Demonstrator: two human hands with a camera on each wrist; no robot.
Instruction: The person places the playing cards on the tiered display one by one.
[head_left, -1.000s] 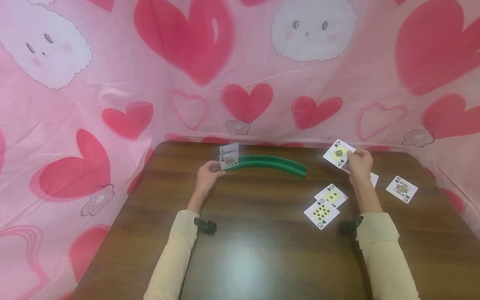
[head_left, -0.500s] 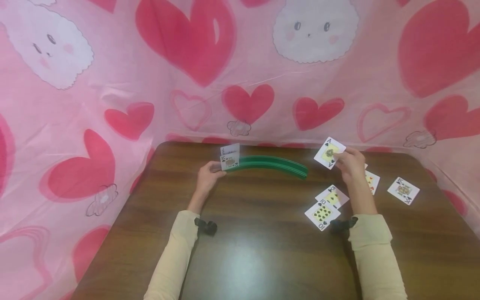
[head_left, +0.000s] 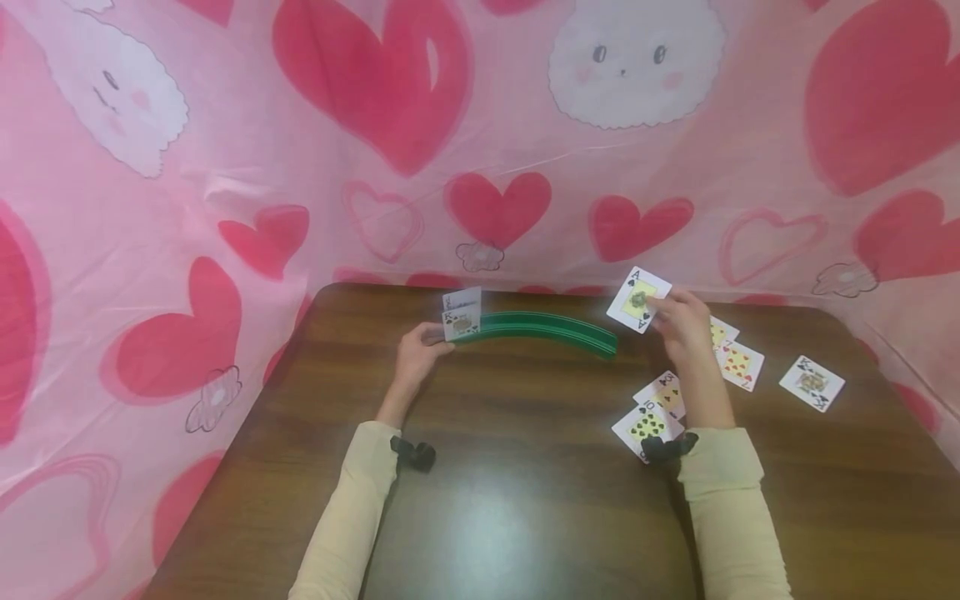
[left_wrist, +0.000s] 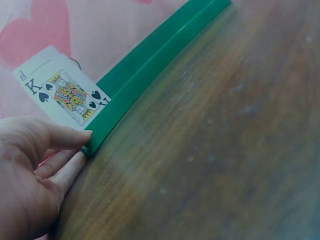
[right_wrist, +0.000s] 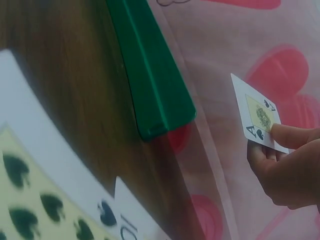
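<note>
My left hand (head_left: 417,348) grips the left end of a curved green card holder (head_left: 547,327), its thumb along the front face in the left wrist view. A king of spades (left_wrist: 70,95) stands upright in the holder at that end, mostly covering another card (head_left: 467,296) behind it. Raised over the table's far right part, my right hand (head_left: 686,329) pinches an ace of spades (head_left: 639,298) between thumb and fingers, face toward me. The ace is just beyond the holder's right end, apart from it.
On the table (head_left: 525,467), a ten of spades (head_left: 637,421) overlaps another card (head_left: 666,390) beneath my right wrist. Right of that hand lie a red seven (head_left: 741,365), partly over another card (head_left: 722,331), and a king (head_left: 812,383). Pink heart-patterned cloth (head_left: 510,125) hangs behind.
My right hand has moved left with the ace toward the holder, uncovering the red seven and the card beside it. My left hand stays at the holder's end.
</note>
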